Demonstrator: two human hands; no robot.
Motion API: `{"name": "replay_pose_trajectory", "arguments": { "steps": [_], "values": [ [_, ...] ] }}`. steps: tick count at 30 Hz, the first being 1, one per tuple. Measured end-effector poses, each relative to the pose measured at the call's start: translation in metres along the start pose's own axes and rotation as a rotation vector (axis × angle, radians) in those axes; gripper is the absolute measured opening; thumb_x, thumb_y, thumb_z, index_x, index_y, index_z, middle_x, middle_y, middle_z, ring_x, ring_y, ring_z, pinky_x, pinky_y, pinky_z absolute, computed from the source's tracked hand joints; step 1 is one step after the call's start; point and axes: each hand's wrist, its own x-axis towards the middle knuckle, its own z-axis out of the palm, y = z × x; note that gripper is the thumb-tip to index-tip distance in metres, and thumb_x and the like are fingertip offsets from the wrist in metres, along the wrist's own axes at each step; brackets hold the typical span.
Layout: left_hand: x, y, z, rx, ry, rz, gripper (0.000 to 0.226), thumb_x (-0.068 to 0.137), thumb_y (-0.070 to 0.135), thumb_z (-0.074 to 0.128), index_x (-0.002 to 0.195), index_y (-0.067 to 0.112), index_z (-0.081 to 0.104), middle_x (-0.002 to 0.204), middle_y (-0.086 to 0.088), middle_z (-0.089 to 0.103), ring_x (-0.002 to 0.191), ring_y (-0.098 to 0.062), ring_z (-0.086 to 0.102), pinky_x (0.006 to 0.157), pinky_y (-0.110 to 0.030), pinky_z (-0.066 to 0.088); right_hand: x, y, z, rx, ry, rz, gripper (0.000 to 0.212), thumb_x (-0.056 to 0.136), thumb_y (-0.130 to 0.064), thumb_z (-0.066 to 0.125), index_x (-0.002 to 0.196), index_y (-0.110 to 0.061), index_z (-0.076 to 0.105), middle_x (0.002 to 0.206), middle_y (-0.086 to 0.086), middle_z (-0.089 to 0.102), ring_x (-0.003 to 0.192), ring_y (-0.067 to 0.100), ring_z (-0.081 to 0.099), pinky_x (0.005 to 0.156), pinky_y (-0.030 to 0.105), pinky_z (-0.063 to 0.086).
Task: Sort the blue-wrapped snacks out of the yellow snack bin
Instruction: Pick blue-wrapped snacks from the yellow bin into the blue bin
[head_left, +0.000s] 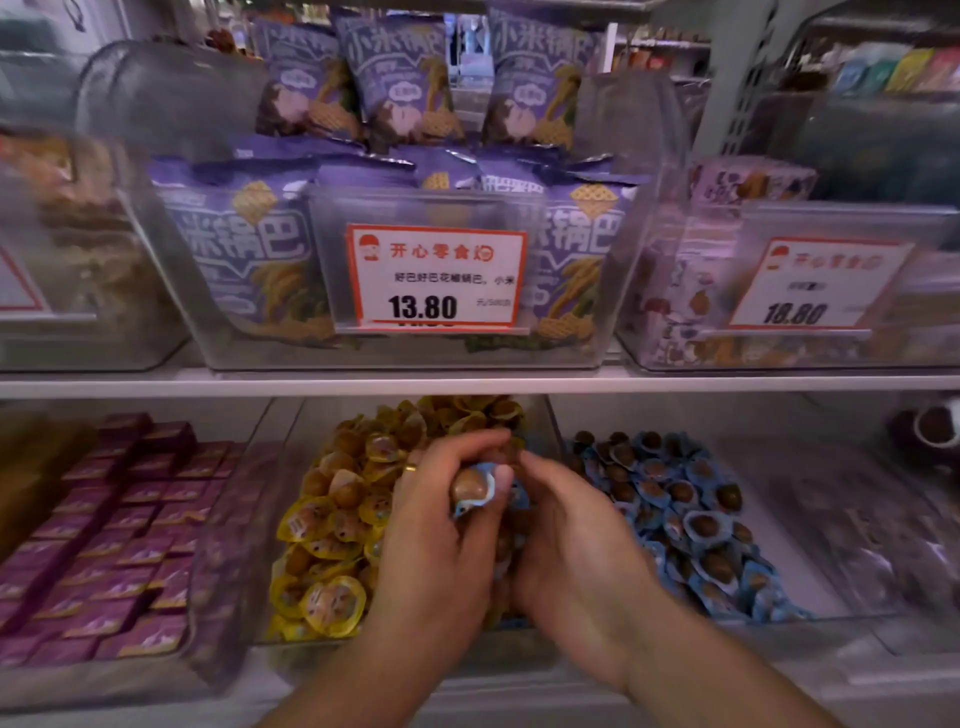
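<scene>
While both hands hovered over the yellow snack bin (332, 525) on the lower shelf, the left hand (441, 525) pinched a blue-wrapped snack (474, 491) between thumb and fingers. Right hand (566, 540) was curled right beside it, touching; couldn't tell if it held anything. Bin of blue snacks (691, 519) sat just right.

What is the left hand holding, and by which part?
The left hand holds a blue-wrapped snack, pinched at its wrapper's edge between thumb and fingers, above the yellow bin.

Right hand (566, 540) hides its grasp (fingers unseen).
</scene>
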Motion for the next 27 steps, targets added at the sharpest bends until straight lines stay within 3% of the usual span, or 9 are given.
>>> {"name": "replay_pose_trajectory", "arguments": {
  "steps": [2,4,8,11,13,15,18,22,27],
  "values": [
    [-0.003,0.008,0.011,0.239,-0.120,0.166,0.032,0.093,0.042,0.049,0.124,0.037,0.056,0.120,0.017,0.058,0.114,-0.013,0.053,0.092,-0.040,0.046,-0.010,-0.004,-0.004,0.022,-0.065,-0.015,0.043,0.097,-0.044,0.051,0.119,-0.014,0.072,0.124,0.011,0.069,0.117,0.022,0.065,0.107,0.045,0.045],
    [-0.004,0.013,0.020,0.342,-0.269,0.159,0.055,0.092,0.049,0.039,0.144,0.031,0.041,0.138,0.008,0.046,0.131,-0.018,0.039,0.108,-0.044,0.038,-0.016,-0.010,-0.014,-0.205,0.008,-0.135,0.024,0.093,-0.033,0.064,0.111,-0.020,0.073,0.114,0.004,0.074,0.107,0.014,0.069,0.099,0.038,0.051],
    [-0.001,0.010,0.030,0.346,-0.507,0.067,0.086,0.078,0.071,0.026,0.141,0.046,-0.027,0.153,0.025,0.002,0.145,0.001,0.004,0.115,-0.014,0.006,-0.025,-0.017,-0.039,-0.458,0.058,-0.268,0.026,0.088,-0.015,0.073,0.114,-0.023,0.071,0.107,0.005,0.076,0.104,0.018,0.071,0.092,0.036,0.056],
    [0.007,0.006,0.028,0.150,-0.591,0.126,0.102,0.078,0.076,0.051,0.153,0.039,-0.009,0.156,0.024,0.012,0.144,0.009,0.015,0.114,-0.012,0.019,-0.025,-0.027,-0.053,-0.486,0.074,-0.415,0.028,0.082,-0.016,0.074,0.108,-0.025,0.072,0.094,0.006,0.076,0.088,0.024,0.072,0.070,0.029,0.058],
    [0.012,-0.003,0.022,0.045,-0.580,0.110,0.090,0.082,0.074,0.054,0.155,0.035,0.018,0.152,0.024,0.030,0.139,0.008,0.031,0.113,-0.015,0.029,-0.018,-0.039,-0.070,-0.561,0.198,-0.518,0.020,0.083,-0.015,0.073,0.099,-0.026,0.073,0.077,0.008,0.073,0.069,0.024,0.067,0.052,0.022,0.050],
    [0.019,-0.018,0.015,0.067,-0.496,0.059,0.062,0.088,0.061,0.057,0.144,0.035,0.046,0.137,0.024,0.051,0.128,0.007,0.047,0.107,-0.025,0.042,-0.005,-0.053,-0.096,-0.943,0.388,-0.572,0.020,0.087,-0.016,0.073,0.102,-0.029,0.070,0.086,0.005,0.073,0.077,0.014,0.070,0.060,0.015,0.050],
    [0.031,-0.039,0.003,0.259,-0.346,0.095,0.023,0.094,0.025,0.064,0.116,0.027,0.071,0.115,0.015,0.065,0.110,0.002,0.059,0.098,-0.029,0.048,0.009,-0.060,-0.124,-1.484,0.396,-0.246,0.049,0.088,-0.039,0.071,0.134,-0.024,0.059,0.126,-0.003,0.065,0.114,0.013,0.062,0.089,0.021,0.049],
    [0.049,-0.053,0.005,0.517,-0.398,0.194,0.032,0.089,0.037,0.056,0.117,0.030,0.068,0.114,0.008,0.068,0.106,-0.011,0.062,0.091,-0.024,0.047,0.016,-0.043,-0.127,-1.334,0.470,-0.405,0.041,0.092,-0.048,0.061,0.128,-0.027,0.062,0.121,-0.008,0.067,0.114,0.011,0.061,0.089,0.022,0.048],
    [0.078,-0.069,0.057,0.945,-0.626,0.315,0.055,0.092,0.052,0.049,0.139,0.023,0.048,0.144,-0.002,0.050,0.129,-0.025,0.049,0.108,-0.040,0.037,0.018,-0.008,-0.085,-1.061,0.196,-0.414,0.067,0.082,-0.059,0.055,0.143,-0.036,0.044,0.133,-0.015,0.057,0.123,0.003,0.054,0.106,0.036,0.047]
  ]
}}
